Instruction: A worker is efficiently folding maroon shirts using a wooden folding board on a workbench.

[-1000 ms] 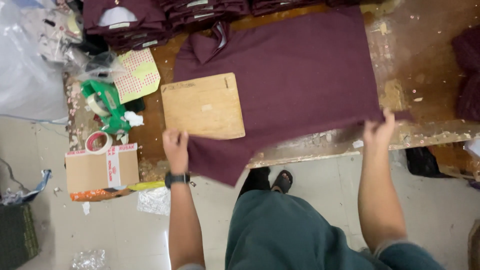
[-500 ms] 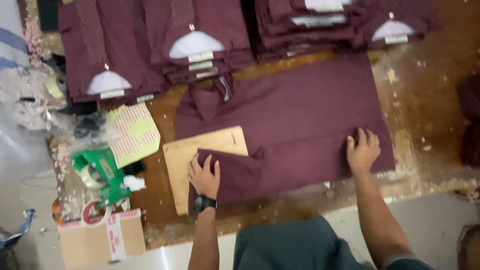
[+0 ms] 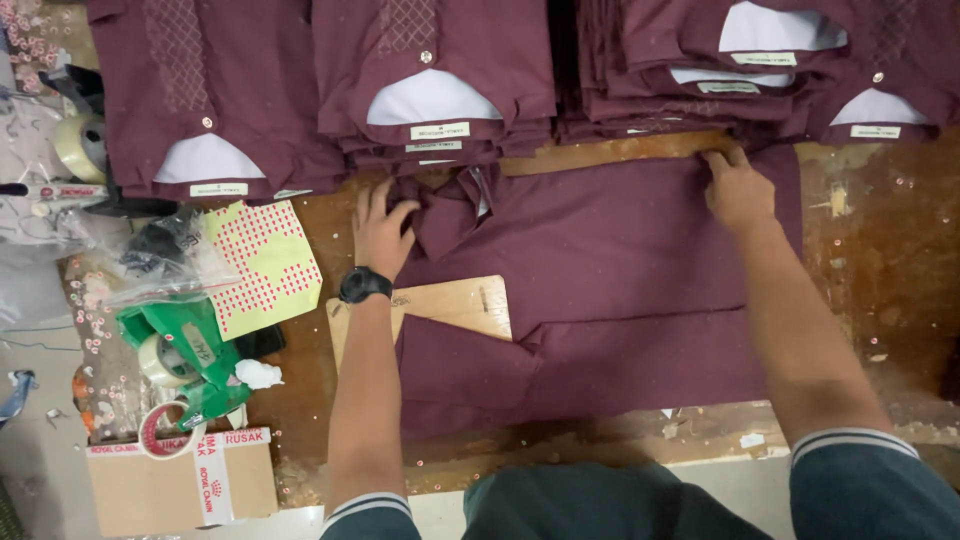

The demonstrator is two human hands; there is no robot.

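**Both hands flat on the maroon shirt at its top edge**

A maroon shirt lies spread on the wooden table, its lower hem folded up over a wooden board that shows only as a pale strip left of the shirt's middle.

The left hand, a black watch on its wrist, rests palm down at the shirt's upper left corner, by the crumpled collar; its fingers are spread and grip nothing. The right hand presses flat on the shirt's upper right edge, fingers loosely apart, with no cloth pinched that can be seen.

Just above the shirt, stacks of folded maroon shirts stand in a row, some touching its top edge.

Left of the shirt lies a yellow sheet with red dots, and further left a clear plastic bag. Below those, well left of the shirt's folded hem, sit a green tape dispenser and a cardboard box with a roll of red-printed tape on its top edge.
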